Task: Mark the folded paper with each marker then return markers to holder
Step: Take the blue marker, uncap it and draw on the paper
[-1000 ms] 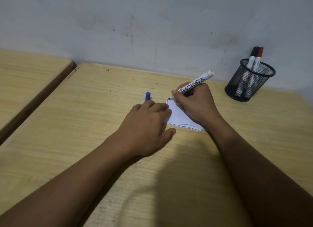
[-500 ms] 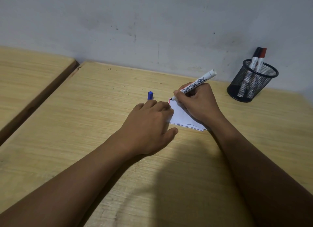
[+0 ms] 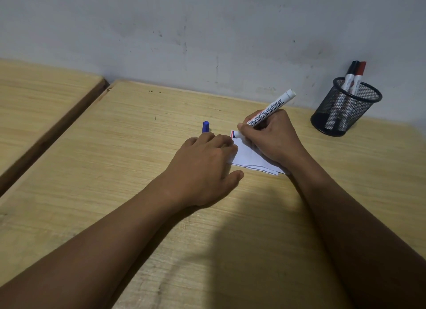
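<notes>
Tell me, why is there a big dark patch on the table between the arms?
In the head view, that is shadow falling on the table in front of the person, below the folded paper; the light seems to come from behind. The picture is sharp; the table edges bend slightly, from the wide lens.

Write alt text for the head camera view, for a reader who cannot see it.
A right hand writes with an uncapped whiteboard marker on the corner of a folded white paper, which the left hand holds flat on a wooden desk. A blue cap stands beyond the left hand, and a black mesh holder by the wall holds two capped markers.
</notes>
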Demonstrator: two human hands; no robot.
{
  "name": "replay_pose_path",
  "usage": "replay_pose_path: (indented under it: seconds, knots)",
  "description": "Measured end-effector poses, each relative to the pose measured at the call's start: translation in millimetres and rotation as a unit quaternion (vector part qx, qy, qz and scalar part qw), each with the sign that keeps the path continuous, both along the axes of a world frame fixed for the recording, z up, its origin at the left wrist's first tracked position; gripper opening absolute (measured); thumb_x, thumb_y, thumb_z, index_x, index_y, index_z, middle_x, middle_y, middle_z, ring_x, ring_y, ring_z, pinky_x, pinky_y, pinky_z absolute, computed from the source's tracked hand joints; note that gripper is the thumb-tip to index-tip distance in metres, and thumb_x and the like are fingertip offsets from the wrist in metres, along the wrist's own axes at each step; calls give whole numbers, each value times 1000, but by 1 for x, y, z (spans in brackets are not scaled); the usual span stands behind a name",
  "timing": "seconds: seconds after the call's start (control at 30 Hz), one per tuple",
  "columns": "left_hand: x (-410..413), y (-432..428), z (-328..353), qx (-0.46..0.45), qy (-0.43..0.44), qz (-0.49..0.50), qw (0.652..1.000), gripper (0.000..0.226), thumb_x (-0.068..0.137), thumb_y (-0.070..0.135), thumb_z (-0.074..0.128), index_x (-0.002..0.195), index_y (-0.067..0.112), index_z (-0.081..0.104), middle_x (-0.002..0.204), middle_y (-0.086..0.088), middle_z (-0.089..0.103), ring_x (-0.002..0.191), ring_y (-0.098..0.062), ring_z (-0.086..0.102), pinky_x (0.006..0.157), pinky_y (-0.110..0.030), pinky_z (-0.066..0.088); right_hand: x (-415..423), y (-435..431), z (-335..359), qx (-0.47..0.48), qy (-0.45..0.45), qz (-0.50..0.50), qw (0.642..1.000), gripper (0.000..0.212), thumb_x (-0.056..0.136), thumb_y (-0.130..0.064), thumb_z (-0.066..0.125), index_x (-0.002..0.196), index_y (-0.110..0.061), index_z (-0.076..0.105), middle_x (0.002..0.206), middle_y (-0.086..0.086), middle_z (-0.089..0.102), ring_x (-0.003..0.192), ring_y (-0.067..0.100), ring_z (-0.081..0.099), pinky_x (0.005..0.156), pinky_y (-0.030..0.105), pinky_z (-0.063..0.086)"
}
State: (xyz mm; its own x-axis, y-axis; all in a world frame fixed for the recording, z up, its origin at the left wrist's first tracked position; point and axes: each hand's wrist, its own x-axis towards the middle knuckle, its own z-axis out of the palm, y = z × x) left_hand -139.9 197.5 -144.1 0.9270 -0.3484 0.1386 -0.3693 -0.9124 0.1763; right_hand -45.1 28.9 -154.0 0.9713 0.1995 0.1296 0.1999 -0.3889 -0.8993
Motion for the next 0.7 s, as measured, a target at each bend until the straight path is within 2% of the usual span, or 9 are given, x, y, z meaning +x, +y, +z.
replay_pose_path:
  seconds: [0.23, 0.3, 0.4, 0.5, 0.6, 0.63, 0.7]
  knots:
    - [4, 3, -5, 7, -20, -4, 1000, 53, 89, 60, 42, 125, 24, 56, 143, 6, 50, 128, -19, 42, 101, -40, 38, -3, 0, 1, 17, -6, -17, 1000, 12, 88, -19, 75, 81, -9, 75, 75, 12, 74, 77, 36, 74, 76, 57, 63]
    - [3, 3, -6, 0, -24, -4, 1000, 54, 88, 60, 42, 126, 24, 56, 143, 7, 50, 128, -19, 42, 100, -41, 38, -7, -1, 8, 57, -19, -41, 997, 12, 89, -16, 75, 86, -4, 74, 74, 10, 74, 68, 27, 71, 72, 46, 64]
    - [0, 3, -8, -4, -35, -3, 999, 55, 87, 60, 43, 128, 25, 55, 144, 6, 49, 129, -18, 42, 100, -41, 37, -13, -5, 31, 119, -65, -55, 989, 10, 91, -9, 73, 85, -1, 73, 66, 5, 68, 57, 11, 61, 58, 26, 52]
    - [-2, 4, -7, -27, -68, 10, 997, 61, 83, 61, 48, 133, 27, 50, 140, 2, 46, 121, -20, 44, 96, -44, 37, -17, -8, 51, 135, -83, -60, 985, 9, 91, -9, 73, 86, -2, 73, 63, 3, 66, 49, 9, 57, 51, 20, 48]
    - [3, 7, -4, -61, -149, 87, 983, 56, 83, 57, 52, 131, 27, 53, 119, 2, 50, 106, -19, 48, 87, -42, 36, -29, -11, 60, 138, -79, -67, 985, 14, 91, -9, 73, 86, 4, 72, 62, 6, 65, 46, 9, 55, 49, 19, 46]
    - [9, 10, -3, -64, -153, 130, 977, 52, 86, 54, 50, 131, 27, 52, 114, 2, 50, 103, -20, 49, 86, -42, 36, -35, -12, 62, 142, -78, -70, 984, 15, 91, -8, 73, 86, 6, 71, 62, 7, 64, 45, 8, 54, 48, 18, 46]
    - [21, 16, 0, -56, -97, 203, 973, 48, 90, 50, 46, 133, 28, 49, 114, -1, 52, 105, -24, 50, 88, -45, 35, -52, -15, 64, 141, -76, -73, 984, 15, 91, -7, 73, 83, 5, 71, 61, 7, 63, 45, 5, 54, 48, 16, 44]
